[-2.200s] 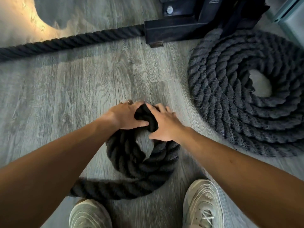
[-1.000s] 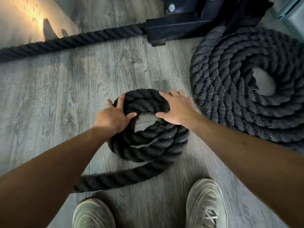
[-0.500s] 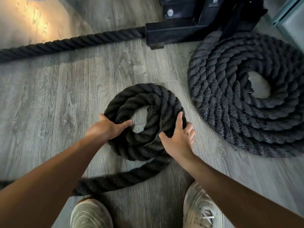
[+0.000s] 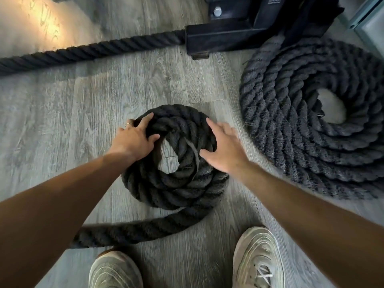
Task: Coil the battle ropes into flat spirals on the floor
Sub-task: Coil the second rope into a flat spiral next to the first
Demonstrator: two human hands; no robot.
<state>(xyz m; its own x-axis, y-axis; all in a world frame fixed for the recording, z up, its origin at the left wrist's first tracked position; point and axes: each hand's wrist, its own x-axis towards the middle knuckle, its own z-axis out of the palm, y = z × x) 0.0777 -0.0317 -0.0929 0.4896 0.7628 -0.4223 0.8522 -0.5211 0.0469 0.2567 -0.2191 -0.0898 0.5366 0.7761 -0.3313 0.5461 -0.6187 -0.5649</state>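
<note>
Down on the grey wood floor (image 4: 62, 121), a small coil of dark rope (image 4: 176, 183) lay in front of two pale shoes (image 4: 257, 256). The left hand (image 4: 135, 140) rested on its far left side, fingers spread over the top turn and thumb hooked into the hole. The right hand (image 4: 224, 150) lay on its right side, fingers spread loosely, slightly blurred. A loose tail ran off near left. A bigger finished coil (image 4: 301, 132) sat to the right, by a black metal base (image 4: 228, 36).
</note>
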